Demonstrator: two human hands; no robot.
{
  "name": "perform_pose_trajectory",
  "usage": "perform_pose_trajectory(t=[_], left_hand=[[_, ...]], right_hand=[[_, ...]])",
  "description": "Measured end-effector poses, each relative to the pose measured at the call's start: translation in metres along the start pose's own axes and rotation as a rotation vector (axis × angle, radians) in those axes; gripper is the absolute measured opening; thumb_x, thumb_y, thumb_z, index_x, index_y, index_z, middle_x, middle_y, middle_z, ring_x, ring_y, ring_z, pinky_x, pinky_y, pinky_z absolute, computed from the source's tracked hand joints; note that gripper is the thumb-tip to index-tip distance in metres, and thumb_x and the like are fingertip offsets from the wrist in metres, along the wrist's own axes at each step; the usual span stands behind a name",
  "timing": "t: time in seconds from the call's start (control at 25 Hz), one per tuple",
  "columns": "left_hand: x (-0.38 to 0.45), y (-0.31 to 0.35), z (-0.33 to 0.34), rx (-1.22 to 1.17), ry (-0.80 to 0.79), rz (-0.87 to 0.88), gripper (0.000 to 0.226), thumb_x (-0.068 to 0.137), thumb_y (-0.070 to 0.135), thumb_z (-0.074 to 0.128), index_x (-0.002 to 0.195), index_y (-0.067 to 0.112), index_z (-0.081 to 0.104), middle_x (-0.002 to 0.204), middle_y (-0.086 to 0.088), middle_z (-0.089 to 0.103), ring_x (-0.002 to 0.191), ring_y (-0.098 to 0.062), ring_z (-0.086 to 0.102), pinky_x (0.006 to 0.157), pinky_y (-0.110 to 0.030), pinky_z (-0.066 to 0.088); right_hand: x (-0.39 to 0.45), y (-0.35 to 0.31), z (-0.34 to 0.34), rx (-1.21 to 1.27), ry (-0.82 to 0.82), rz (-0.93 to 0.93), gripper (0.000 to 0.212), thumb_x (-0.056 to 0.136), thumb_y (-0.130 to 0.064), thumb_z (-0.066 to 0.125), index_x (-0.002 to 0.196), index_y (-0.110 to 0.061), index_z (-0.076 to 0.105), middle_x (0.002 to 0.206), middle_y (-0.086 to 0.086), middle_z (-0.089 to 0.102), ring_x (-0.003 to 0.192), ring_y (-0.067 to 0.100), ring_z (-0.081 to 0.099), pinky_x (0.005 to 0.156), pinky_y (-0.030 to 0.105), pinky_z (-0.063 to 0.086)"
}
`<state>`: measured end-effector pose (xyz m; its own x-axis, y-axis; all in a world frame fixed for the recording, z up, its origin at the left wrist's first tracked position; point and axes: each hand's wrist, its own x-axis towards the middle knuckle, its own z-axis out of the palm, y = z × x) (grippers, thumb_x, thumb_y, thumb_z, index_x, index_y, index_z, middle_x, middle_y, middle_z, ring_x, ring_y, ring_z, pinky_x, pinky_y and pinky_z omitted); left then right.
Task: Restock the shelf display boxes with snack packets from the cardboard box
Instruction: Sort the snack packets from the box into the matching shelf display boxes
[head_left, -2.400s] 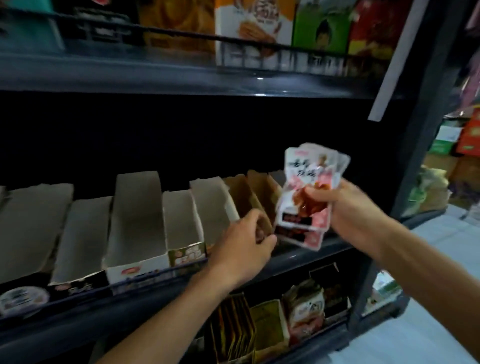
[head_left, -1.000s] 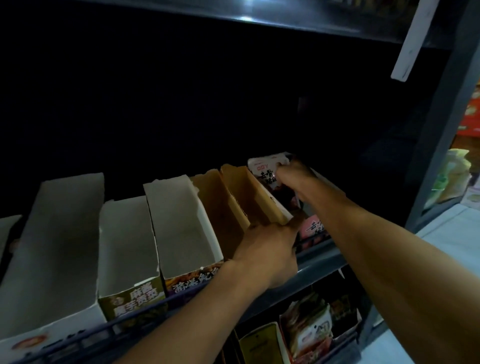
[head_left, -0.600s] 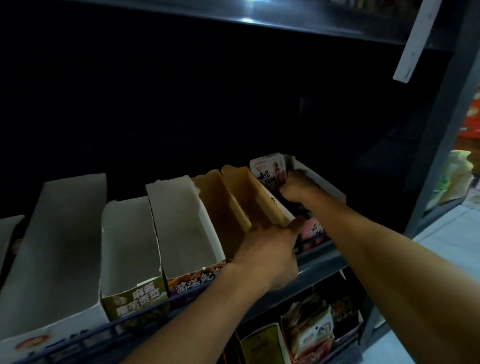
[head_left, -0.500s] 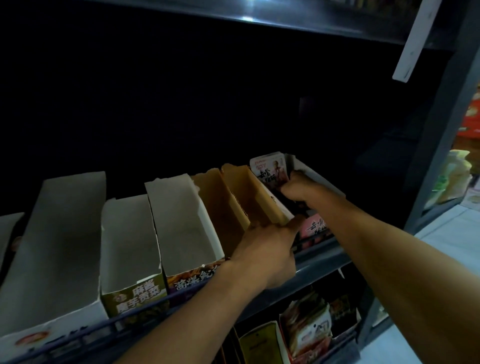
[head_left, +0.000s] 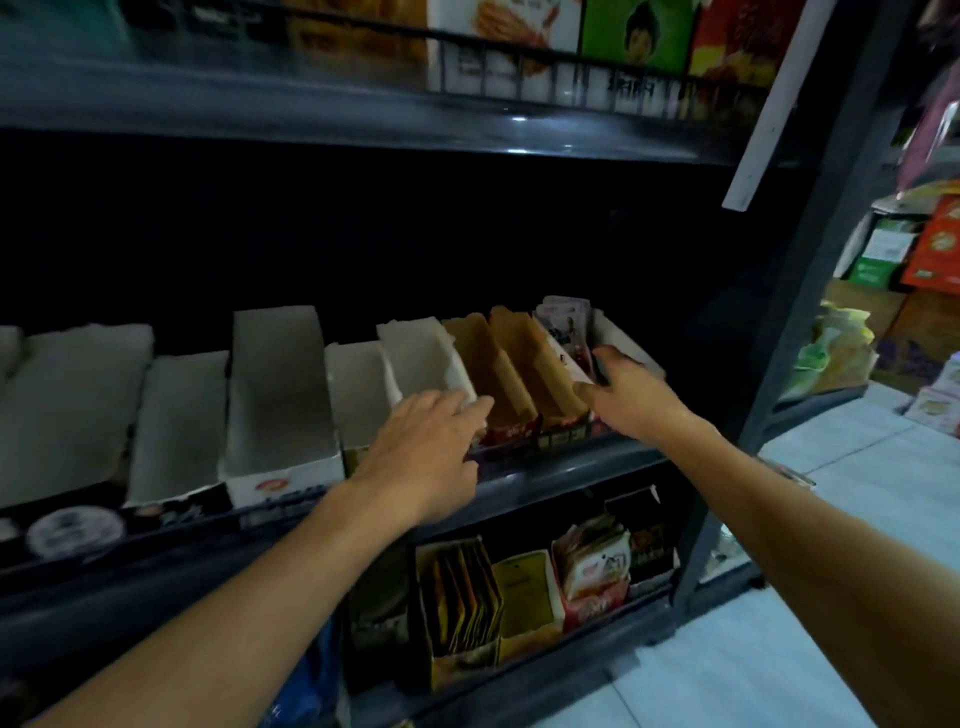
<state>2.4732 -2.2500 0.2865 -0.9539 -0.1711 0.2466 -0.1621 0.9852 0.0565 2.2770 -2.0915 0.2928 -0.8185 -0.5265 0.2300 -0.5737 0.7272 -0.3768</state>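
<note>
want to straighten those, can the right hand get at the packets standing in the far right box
Probably yes. The right hand is open at the front of the rightmost display box, whose top is open, and nothing lies between its fingers and the snack packets behind.

Upper shelf (head_left: 311, 111): cartons behind a wire rail (head_left: 545, 78), among them a green carton (head_left: 636, 34) beside a red one (head_left: 737, 39). White strip (head_left: 774, 98) leans across the dark upright (head_left: 826, 228). Right background: stacked boxes (head_left: 930, 249). Pale tiled floor (head_left: 727, 675) below.
</note>
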Motion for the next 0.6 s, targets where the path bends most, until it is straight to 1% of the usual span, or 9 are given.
perform_pose_trajectory(t=[0.12,0.16,0.2,0.28,0.36,0.4,0.44,0.52,0.6], left_hand=[[-0.068,-0.020,-0.013,-0.109,0.038,-0.077,0.068,0.098,0.035,0.053,0.157,0.030,0.018,0.162,0.004,0.023,0.148,-0.017,0.020,0.121,-0.032,0.014],[-0.095,-0.026,-0.014,-0.158,0.062,-0.105,0.066,0.098,0.034,0.054,0.156,0.030,0.022,0.162,0.005,0.025,0.147,-0.016,0.021,0.120,-0.030,0.014],[-0.123,-0.030,-0.013,-0.220,0.097,-0.135,0.063,0.099,0.033,0.054,0.155,0.029,0.026,0.161,0.006,0.028,0.147,-0.015,0.022,0.119,-0.027,0.014],[-0.182,-0.041,-0.001,-0.355,0.155,-0.255,0.056,0.100,0.030,0.054,0.153,0.029,0.033,0.157,0.010,0.033,0.146,-0.011,0.023,0.116,-0.021,0.013],[-0.249,-0.059,0.035,-0.495,0.122,-0.476,0.052,0.100,0.030,0.054,0.150,0.031,0.038,0.154,0.011,0.037,0.144,-0.012,0.029,0.118,-0.027,0.021],[-0.286,-0.069,0.062,-0.554,0.068,-0.599,0.052,0.099,0.030,0.056,0.149,0.031,0.041,0.152,0.008,0.041,0.141,-0.014,0.036,0.117,-0.032,0.031],[-0.324,-0.079,0.092,-0.593,-0.034,-0.717,0.052,0.098,0.030,0.059,0.147,0.030,0.043,0.149,0.005,0.046,0.134,-0.017,0.045,0.111,-0.036,0.040],[-0.391,-0.089,0.149,-0.615,-0.373,-0.853,0.051,0.094,0.024,0.062,0.143,0.022,0.048,0.144,-0.001,0.052,0.121,-0.021,0.058,0.097,-0.032,0.050],[-0.439,-0.085,0.192,-0.541,-0.749,-0.850,0.042,0.094,0.017,0.058,0.135,0.016,0.055,0.140,-0.007,0.056,0.117,-0.025,0.060,0.087,-0.026,0.048]], right_hand=[[-0.063,-0.028,0.014,0.109,0.058,-0.018,0.050,0.096,-0.033,0.057,0.141,-0.017,0.040,0.120,0.011,0.063,0.104,0.031,0.062,0.081,0.040,0.053],[-0.087,-0.044,0.026,0.128,0.063,-0.035,0.048,0.096,-0.030,0.059,0.140,-0.016,0.043,0.121,0.010,0.063,0.105,0.030,0.062,0.081,0.039,0.053],[-0.109,-0.057,0.040,0.158,0.059,-0.057,0.048,0.095,-0.027,0.061,0.139,-0.015,0.044,0.125,0.010,0.061,0.110,0.029,0.060,0.085,0.038,0.052],[-0.155,-0.093,0.078,0.225,-0.034,-0.121,0.050,0.093,-0.024,0.063,0.140,-0.015,0.045,0.132,0.008,0.057,0.121,0.027,0.055,0.095,0.036,0.048],[-0.202,-0.129,0.132,0.267,-0.216,-0.215,0.049,0.092,-0.023,0.064,0.138,-0.017,0.048,0.132,0.007,0.058,0.120,0.026,0.055,0.097,0.032,0.045],[-0.227,-0.143,0.166,0.267,-0.350,-0.251,0.045,0.092,-0.023,0.064,0.134,-0.017,0.051,0.129,0.008,0.060,0.118,0.026,0.057,0.096,0.031,0.044],[-0.255,-0.152,0.200,0.259,-0.499,-0.284,0.041,0.091,-0.023,0.063,0.131,-0.018,0.055,0.126,0.008,0.062,0.116,0.026,0.058,0.095,0.029,0.044],[-0.316,-0.148,0.272,0.211,-0.827,-0.251,0.035,0.090,-0.024,0.065,0.124,-0.015,0.062,0.121,0.008,0.065,0.113,0.024,0.061,0.091,0.025,0.045],[-0.376,-0.127,0.325,0.135,-1.071,-0.153,0.032,0.093,-0.023,0.062,0.121,-0.009,0.065,0.118,0.011,0.067,0.113,0.023,0.062,0.089,0.023,0.046]])
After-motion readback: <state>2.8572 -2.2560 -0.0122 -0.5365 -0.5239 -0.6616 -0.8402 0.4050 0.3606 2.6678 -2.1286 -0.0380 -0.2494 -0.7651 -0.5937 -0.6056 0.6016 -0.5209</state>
